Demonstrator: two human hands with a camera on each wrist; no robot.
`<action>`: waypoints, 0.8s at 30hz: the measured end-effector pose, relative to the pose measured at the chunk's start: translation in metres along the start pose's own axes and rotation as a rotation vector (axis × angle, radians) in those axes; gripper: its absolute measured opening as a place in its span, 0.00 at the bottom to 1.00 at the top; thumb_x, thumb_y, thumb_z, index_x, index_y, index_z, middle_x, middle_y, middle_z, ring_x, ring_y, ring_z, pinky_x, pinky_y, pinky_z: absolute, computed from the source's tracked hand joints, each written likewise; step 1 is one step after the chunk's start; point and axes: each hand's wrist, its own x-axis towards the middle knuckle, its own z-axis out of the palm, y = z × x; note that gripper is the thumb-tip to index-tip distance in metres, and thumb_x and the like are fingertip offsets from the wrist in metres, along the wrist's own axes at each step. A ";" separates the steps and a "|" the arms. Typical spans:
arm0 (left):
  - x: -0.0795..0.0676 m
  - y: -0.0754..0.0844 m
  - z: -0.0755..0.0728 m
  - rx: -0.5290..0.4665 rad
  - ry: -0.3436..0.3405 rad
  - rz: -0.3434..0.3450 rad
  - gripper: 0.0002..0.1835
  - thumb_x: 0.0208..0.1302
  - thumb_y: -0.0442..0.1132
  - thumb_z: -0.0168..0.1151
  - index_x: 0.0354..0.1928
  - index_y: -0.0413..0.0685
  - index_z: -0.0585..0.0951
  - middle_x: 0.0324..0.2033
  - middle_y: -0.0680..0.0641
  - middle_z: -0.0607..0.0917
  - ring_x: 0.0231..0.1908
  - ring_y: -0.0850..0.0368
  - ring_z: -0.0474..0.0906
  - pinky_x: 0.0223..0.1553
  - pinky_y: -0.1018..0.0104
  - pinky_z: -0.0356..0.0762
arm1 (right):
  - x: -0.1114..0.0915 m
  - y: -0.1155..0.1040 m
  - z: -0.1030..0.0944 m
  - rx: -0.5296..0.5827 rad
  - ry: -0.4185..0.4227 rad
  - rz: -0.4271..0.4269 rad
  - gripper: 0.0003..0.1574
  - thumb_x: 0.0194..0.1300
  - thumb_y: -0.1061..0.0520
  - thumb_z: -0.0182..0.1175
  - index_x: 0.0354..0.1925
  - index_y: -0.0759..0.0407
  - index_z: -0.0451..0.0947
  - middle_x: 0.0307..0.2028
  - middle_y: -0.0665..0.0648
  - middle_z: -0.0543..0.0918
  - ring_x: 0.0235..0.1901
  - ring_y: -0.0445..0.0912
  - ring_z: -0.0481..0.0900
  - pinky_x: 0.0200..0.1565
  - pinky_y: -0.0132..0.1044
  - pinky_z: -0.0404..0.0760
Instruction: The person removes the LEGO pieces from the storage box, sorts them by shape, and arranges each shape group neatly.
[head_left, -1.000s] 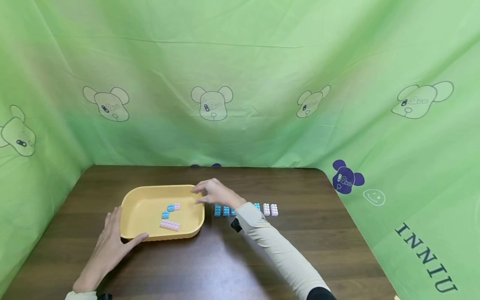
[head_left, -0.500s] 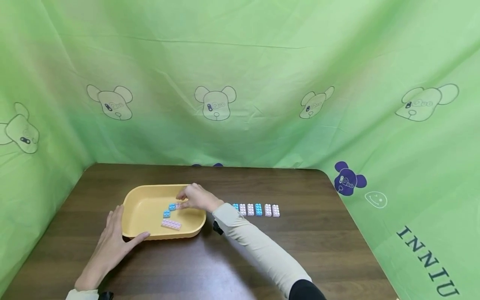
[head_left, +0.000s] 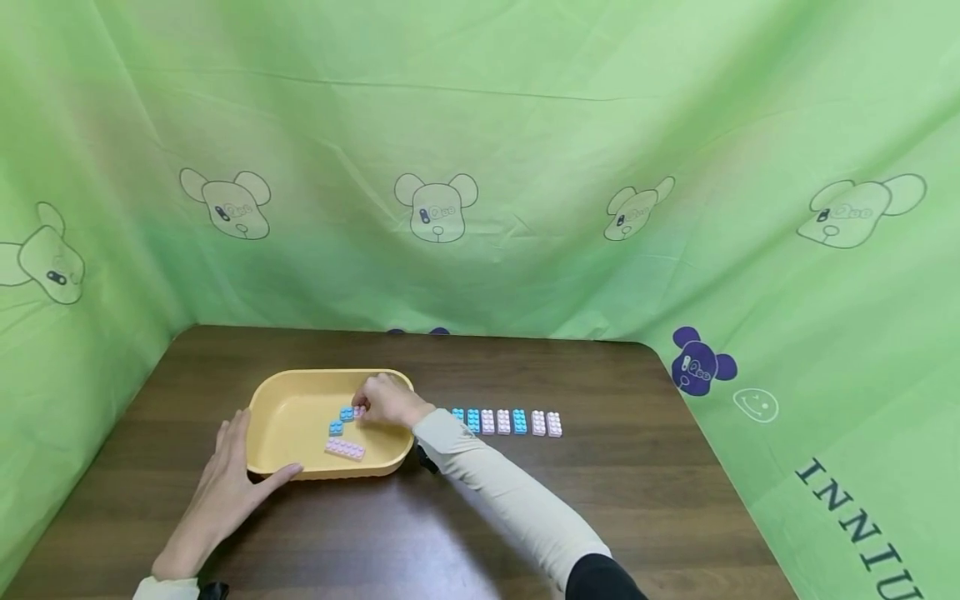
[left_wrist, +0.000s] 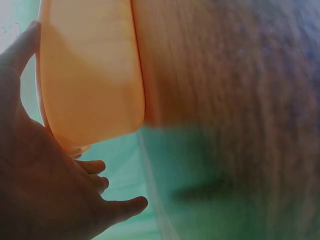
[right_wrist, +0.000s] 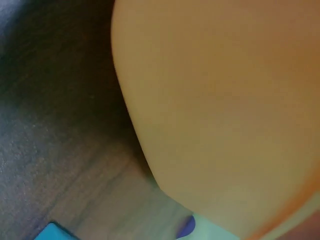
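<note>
A yellow plastic tray (head_left: 300,467) stands on the table in the head view. My left hand (head_left: 221,483) rests against its left front corner, fingers spread along the side and thumb on the front rim; the left wrist view shows these fingers stretched out beside the tray wall (left_wrist: 90,75). Inside the tray, my right hand (head_left: 390,402) pinches a small pink building brick (head_left: 359,412) between thumb and fingers. That brick sits beside a small blue brick (head_left: 347,413). Nearer me in the tray are another blue brick (head_left: 336,427) and a long pink brick (head_left: 345,449).
Right of the tray, a row of blue bricks (head_left: 473,421) and pink bricks (head_left: 538,423) lies on the brown table (head_left: 637,467). My right forearm (head_left: 502,492) crosses in front of the row's left end. A green printed curtain (head_left: 510,267) hangs behind and at both sides.
My right hand has moved left and down from the tray's right rim to the small pink brick, its fingers closing on it. My left hand stays at the tray's corner.
</note>
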 end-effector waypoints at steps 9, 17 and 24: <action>0.001 0.000 0.000 0.001 -0.002 -0.011 0.68 0.67 0.64 0.70 0.84 0.37 0.34 0.82 0.26 0.37 0.80 0.26 0.28 0.69 0.17 0.42 | 0.000 0.000 0.004 -0.014 0.029 -0.009 0.11 0.68 0.61 0.73 0.48 0.60 0.92 0.42 0.52 0.92 0.36 0.36 0.83 0.41 0.18 0.77; 0.001 0.002 0.000 0.008 0.004 -0.007 0.68 0.67 0.64 0.70 0.84 0.37 0.34 0.82 0.27 0.38 0.80 0.26 0.28 0.69 0.17 0.42 | -0.004 0.001 0.001 -0.015 0.043 -0.029 0.10 0.68 0.60 0.73 0.48 0.59 0.92 0.41 0.52 0.92 0.34 0.35 0.80 0.40 0.19 0.76; -0.001 0.001 0.000 0.002 0.002 -0.001 0.67 0.67 0.63 0.70 0.84 0.37 0.34 0.82 0.27 0.37 0.80 0.26 0.28 0.69 0.17 0.42 | -0.012 0.000 -0.006 -0.044 0.065 -0.073 0.09 0.70 0.59 0.72 0.47 0.58 0.92 0.41 0.51 0.92 0.35 0.36 0.80 0.43 0.20 0.76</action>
